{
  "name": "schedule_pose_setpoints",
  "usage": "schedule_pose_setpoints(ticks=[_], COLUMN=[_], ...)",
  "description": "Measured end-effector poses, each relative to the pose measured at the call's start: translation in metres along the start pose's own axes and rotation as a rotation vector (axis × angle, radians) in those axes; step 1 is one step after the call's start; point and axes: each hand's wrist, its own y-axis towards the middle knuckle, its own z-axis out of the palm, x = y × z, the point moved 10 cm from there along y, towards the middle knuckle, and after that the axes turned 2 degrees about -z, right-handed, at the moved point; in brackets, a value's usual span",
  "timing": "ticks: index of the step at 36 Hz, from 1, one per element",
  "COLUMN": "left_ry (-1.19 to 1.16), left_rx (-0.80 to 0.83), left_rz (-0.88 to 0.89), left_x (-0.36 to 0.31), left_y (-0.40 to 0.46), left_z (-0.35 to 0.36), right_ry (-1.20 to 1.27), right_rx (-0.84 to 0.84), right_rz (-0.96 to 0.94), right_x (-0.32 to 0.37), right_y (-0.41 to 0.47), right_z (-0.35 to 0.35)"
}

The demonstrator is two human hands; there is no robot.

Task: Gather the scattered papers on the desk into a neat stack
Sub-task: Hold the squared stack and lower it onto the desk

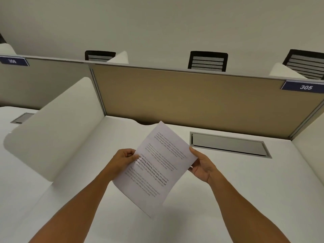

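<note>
Text on the papers (155, 170) is too blurred for you to read, apart from a few bolder lines near the left hand (124, 159). How many sheets are held cannot be told (only the top one shows). Your left hand pinches the left edge, thumb on top, fingers curled shut underneath. Your right hand (201, 168) cups the right edge, thumb on the upper corner, fingers half open behind the sheet and mostly hidden. The papers hang tilted above the desk (245, 199), clear of it. The desk is white, with a grey hatch (229, 144) set in it beyond your right hand. A tan partition (184, 95) backs it, tagged 305. White dividers flank it. Three black chairs (207, 61) show over the partition, lower parts cut off.
</note>
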Motion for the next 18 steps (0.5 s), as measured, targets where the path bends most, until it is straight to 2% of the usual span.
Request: schedule_pose_setpoints(ticks=[8, 12, 18], left_ry=[0.003, -0.001, -0.068], left_rx=[-0.011, -0.04, -0.124], left_rz=[-0.026, -0.023, -0.017], left_x=[0.01, 0.009, 0.01], left_y=[-0.005, -0.005, -0.004], left_z=[-0.012, -0.018, -0.029], right_ry=[-0.11, -0.091, -0.145], right_rx=[-0.079, -0.097, -0.024], right_rz=[-0.024, -0.028, 0.031], right_x=[0.01, 0.015, -0.003], right_y=[0.01, 0.014, 0.018], right_z=[0.008, 0.008, 0.027])
